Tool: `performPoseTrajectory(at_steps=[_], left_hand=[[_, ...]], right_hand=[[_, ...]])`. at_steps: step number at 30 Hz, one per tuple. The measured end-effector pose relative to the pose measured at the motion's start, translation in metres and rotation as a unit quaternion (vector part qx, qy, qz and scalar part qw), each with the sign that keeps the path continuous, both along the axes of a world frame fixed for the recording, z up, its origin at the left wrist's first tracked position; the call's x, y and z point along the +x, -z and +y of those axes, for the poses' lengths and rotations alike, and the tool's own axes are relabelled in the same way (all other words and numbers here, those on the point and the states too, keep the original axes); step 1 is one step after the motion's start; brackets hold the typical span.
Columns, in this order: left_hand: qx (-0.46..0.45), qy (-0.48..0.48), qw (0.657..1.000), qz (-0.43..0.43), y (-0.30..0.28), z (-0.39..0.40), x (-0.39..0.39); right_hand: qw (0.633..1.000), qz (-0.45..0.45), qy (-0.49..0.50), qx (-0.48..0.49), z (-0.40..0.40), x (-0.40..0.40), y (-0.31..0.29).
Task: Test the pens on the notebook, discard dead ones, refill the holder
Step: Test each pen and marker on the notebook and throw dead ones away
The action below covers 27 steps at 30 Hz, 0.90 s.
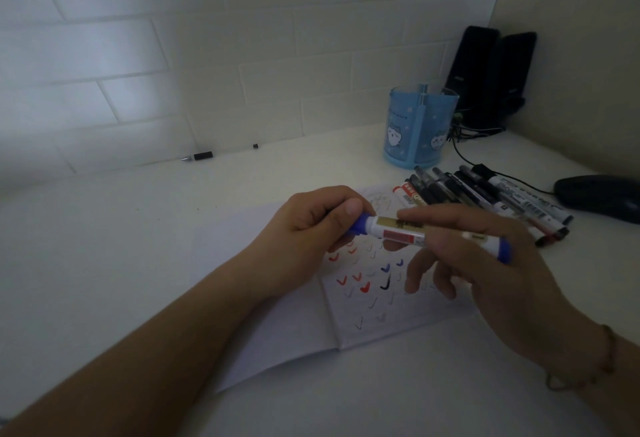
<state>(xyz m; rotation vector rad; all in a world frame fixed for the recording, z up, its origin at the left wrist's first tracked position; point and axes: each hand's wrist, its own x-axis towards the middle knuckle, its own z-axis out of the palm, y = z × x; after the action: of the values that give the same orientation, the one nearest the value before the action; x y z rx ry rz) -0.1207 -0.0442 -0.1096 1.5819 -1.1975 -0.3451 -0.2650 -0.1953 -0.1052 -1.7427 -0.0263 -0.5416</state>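
A blue-capped white marker (401, 232) lies level above the open notebook (367, 298), held between both hands. My left hand (311, 225) grips its blue cap end with curled fingers and thumb. My right hand (485, 263) pinches the barrel near the other blue end, its lower fingers spread loosely. The notebook page carries red, blue, black and faint grey tick marks. A pile of several pens and markers (485, 197) lies just beyond the notebook at the right. The blue translucent pen holder (415, 128) stands behind the pile and looks empty.
A black pen part (197, 156) and a small black cap (255, 146) lie by the tiled wall at the left. Two black speakers (491, 76) stand in the back right corner with cables. A black mouse (599, 195) sits at the right edge.
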Motion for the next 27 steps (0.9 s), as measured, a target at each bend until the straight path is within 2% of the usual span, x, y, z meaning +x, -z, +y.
performPoseTrajectory(at_steps=[5,13,15,19,23,27], left_hand=[[-0.004,-0.007,1.000,0.004,0.003,-0.001,-0.004],[-0.037,-0.069,0.997,-0.018,0.000,0.003,-0.017],[-0.039,-0.075,0.996,-0.011,-0.002,0.004,-0.020],[-0.023,-0.096,0.995,0.015,-0.002,0.001,-0.009],[-0.060,-0.130,0.990,-0.006,-0.012,0.009,0.006],[-0.053,-0.128,0.990,0.010,-0.016,0.024,0.015]], right_hand=[[0.999,0.017,-0.027,-0.037,0.004,0.000,0.001],[0.997,-0.047,-0.040,-0.049,0.014,0.006,0.004],[0.997,-0.039,-0.037,-0.049,0.014,0.007,0.004],[0.994,-0.013,-0.023,-0.110,0.014,0.017,-0.003],[0.996,-0.036,0.055,-0.057,0.002,0.006,-0.012],[0.987,-0.015,0.117,-0.113,-0.010,0.000,-0.008]])
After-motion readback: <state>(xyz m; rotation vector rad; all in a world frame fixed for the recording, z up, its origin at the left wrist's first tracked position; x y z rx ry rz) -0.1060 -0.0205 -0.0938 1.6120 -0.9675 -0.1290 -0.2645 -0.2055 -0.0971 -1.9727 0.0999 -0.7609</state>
